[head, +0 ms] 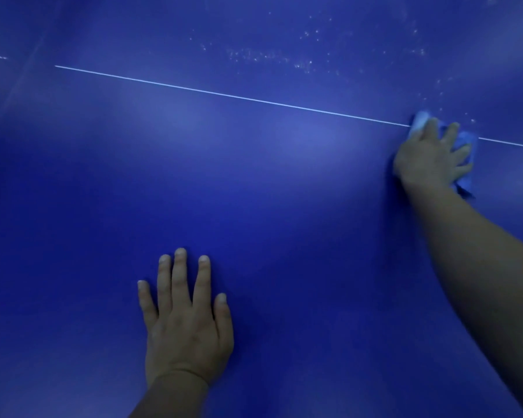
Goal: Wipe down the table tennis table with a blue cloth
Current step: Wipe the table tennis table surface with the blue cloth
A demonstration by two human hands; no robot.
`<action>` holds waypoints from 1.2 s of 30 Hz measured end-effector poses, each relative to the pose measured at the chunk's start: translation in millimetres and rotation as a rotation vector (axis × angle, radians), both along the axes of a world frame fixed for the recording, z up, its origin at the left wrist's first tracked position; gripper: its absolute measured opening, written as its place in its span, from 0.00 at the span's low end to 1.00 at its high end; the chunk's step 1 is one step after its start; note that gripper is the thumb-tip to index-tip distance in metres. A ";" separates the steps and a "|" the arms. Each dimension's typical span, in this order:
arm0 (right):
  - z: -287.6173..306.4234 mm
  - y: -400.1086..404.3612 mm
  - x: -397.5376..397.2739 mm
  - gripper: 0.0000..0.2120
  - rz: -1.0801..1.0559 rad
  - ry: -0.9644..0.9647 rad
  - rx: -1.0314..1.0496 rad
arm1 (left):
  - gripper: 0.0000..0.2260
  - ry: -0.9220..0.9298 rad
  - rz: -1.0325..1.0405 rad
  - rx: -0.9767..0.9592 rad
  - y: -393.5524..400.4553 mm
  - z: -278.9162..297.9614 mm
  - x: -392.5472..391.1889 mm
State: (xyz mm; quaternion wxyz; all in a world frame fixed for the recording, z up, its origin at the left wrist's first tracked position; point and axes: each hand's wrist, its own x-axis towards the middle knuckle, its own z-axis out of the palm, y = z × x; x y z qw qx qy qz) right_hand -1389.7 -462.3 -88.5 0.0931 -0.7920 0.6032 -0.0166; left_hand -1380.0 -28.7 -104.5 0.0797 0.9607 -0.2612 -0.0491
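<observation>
We press the soft, limp blue cloth [465, 143] flat on the counter [254, 191] at the white line [224, 93] under our right hand [429, 158], fingers spread; our left hand [187, 321] rests released; bunching it would likely grip better.

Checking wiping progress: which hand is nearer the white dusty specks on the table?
Right. The right hand presses the crumpled blue cloth just below the white dusty specks; the left hand rests flat, far nearer the camera.

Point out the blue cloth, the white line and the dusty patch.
blue cloth [469, 140]: head view, fold beside the fingers.
white line [224, 93]: head view, mid-length.
dusty patch [302, 63]: head view, speckled cluster beyond the line.
</observation>
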 end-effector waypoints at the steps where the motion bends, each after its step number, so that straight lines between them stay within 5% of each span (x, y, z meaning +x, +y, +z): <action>1: 1.3 10.4 2.8 0.30 -0.018 0.015 -0.025 | 0.27 -0.002 -0.004 -0.001 0.4 -0.3 0.2; 3: -3.1 55.9 30.8 0.28 0.118 0.035 -0.106 | 0.27 -0.004 -0.006 -0.007 0.8 -0.1 0.1; 8: -15.5 132.4 65.9 0.24 0.893 0.064 -0.108 | 0.28 -0.003 0.003 -0.026 -0.2 0.2 -1.3; 11: -12.4 40.1 28.7 0.26 0.591 0.172 -0.250 | 0.28 0.002 0.015 -0.024 -0.1 -0.1 -1.5; 15: 6.5 -44.4 -29.4 0.25 -0.041 0.042 -0.048 | 0.29 0.011 0.015 -0.003 -2.1 0.1 -0.6; 17: 6.4 -22.0 -22.4 0.25 -0.013 0.035 -0.037 | 0.28 0.012 0.011 0.010 -2.3 1.5 -0.6; 23: -10.2 89.6 0.9 0.26 0.799 0.072 -0.089 | 0.28 0.009 0.011 0.025 -1.5 2.8 0.4; 25: -6.3 39.0 -12.2 0.28 0.772 0.160 -0.181 | 0.28 0.007 0.012 0.009 -1.6 3.0 0.6; 29: 5.4 -63.3 -52.7 0.26 0.274 0.126 -0.172 | 0.28 0.013 0.019 -0.005 -1.3 2.4 1.0; 31: 0.6 -47.9 -69.4 0.27 0.450 0.107 -0.160 | 0.28 0.019 0.018 -0.012 0.2 1.9 2.2; 36: -4.8 88.3 -166.7 0.23 1.305 0.182 -0.115 | 0.28 0.026 0.020 -0.030 -0.5 3.1 0.0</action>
